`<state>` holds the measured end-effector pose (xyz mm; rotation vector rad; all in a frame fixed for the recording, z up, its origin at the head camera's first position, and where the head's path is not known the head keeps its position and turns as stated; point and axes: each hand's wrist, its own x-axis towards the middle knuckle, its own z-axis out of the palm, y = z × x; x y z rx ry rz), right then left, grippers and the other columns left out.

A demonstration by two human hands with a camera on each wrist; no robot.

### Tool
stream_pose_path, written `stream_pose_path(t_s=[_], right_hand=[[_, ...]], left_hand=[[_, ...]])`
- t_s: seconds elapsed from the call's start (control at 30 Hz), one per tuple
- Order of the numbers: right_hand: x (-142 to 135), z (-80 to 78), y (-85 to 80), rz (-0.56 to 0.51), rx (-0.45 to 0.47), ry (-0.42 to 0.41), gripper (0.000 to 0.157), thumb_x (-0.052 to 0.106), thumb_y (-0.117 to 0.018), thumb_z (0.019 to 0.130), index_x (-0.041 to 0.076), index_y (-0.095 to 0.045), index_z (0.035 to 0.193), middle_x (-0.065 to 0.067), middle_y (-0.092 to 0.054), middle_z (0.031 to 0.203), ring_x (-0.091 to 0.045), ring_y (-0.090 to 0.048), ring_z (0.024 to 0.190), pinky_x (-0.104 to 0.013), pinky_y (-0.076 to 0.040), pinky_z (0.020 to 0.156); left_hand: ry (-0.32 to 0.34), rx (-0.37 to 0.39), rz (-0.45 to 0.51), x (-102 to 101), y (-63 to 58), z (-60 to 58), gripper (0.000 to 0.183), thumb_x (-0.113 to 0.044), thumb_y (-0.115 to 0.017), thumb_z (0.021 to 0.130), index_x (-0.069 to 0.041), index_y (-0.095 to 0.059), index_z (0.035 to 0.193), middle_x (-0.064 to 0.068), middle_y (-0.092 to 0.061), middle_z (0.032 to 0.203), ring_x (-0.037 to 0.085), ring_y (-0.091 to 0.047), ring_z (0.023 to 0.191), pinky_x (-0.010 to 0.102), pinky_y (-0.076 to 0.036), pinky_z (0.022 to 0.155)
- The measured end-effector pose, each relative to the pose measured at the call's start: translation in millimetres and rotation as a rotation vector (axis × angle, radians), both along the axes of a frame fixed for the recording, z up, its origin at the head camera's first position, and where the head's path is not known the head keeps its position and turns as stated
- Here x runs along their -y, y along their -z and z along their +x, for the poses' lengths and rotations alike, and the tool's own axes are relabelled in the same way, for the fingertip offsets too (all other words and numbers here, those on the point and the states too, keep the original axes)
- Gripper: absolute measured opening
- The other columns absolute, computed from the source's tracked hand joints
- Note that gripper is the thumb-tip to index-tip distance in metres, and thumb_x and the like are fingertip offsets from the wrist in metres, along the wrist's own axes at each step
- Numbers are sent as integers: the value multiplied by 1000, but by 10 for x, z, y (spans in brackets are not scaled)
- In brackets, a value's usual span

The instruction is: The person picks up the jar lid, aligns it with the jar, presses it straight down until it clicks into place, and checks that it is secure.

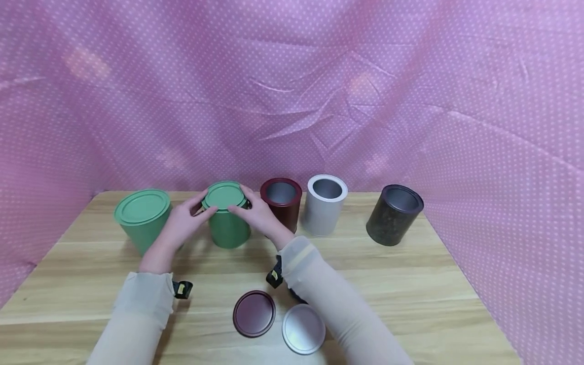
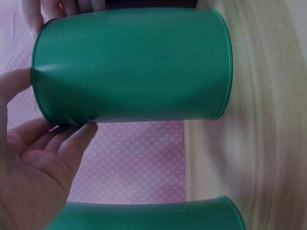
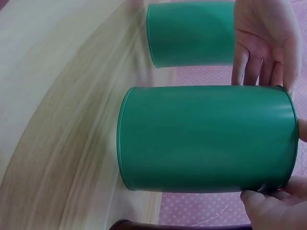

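Observation:
A green can point(image 1: 229, 232) stands upright on the table with a green lid point(image 1: 224, 195) on its top. My left hand point(image 1: 186, 221) holds the left side of the can's top, thumb at the rim and fingers along the wall. On the opposite side, my right hand point(image 1: 259, 215) grips the same top edge, its thumb at the near rim. Both wrist views show the smooth can wall between the hands. Close to my left forearm stands another lidded green can point(image 1: 142, 208), partly covered by that arm.
Right of the hands stand three lidless cans: dark red point(image 1: 284, 203), white point(image 1: 323, 213) and black point(image 1: 393, 220). A dark red lid point(image 1: 254, 313) and a silvery-white lid point(image 1: 303, 328) lie near the front. My right sleeve partly hides a dark lid point(image 1: 296, 297). Pink dotted cloth point(image 1: 292, 101) hangs behind.

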<state>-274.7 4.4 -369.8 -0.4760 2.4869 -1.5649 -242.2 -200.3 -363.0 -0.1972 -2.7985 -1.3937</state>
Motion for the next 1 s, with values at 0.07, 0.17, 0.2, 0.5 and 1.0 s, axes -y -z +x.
stream_pose_path(t_s=[0.07,0.17,0.2,0.5,1.0], right_hand=[[-1,14,1,9,18,3,74,45,-62,92,26,-27,154,3,-29,159,-20,-26,146,-48,-30,117],[-9,36,13,26,38,15,74,45,-62,91,27,-27,154,5,-28,159,-20,-26,147,-49,-29,117],[-12,41,14,30,42,21,74,45,-63,91,28,-27,154,4,-28,159,-20,-26,147,-49,-29,117],[49,-22,-44,9,51,30,74,44,-64,90,29,-28,153,-1,-28,159,-22,-24,147,-51,-29,116],[58,-23,-83,13,89,52,72,38,-65,91,29,-30,153,-4,-29,158,-23,-26,146,-51,-29,115]], left_hand=[[4,5,-17,10,2,4,80,-51,-55,95,-9,-21,154,23,-25,156,42,-31,141,52,-33,113],[20,21,-36,10,10,8,80,-51,-54,95,-8,-21,154,22,-24,157,43,-30,141,52,-33,113],[25,25,-45,4,6,10,80,-51,-54,95,-7,-21,154,22,-24,156,43,-31,141,52,-33,113],[21,17,-156,44,-128,-20,81,-57,-50,94,-11,-22,154,22,-26,156,43,-37,136,54,-38,108],[24,71,-185,33,-209,-39,81,-57,-54,92,-12,-25,153,24,-31,153,43,-38,136,56,-35,110]])
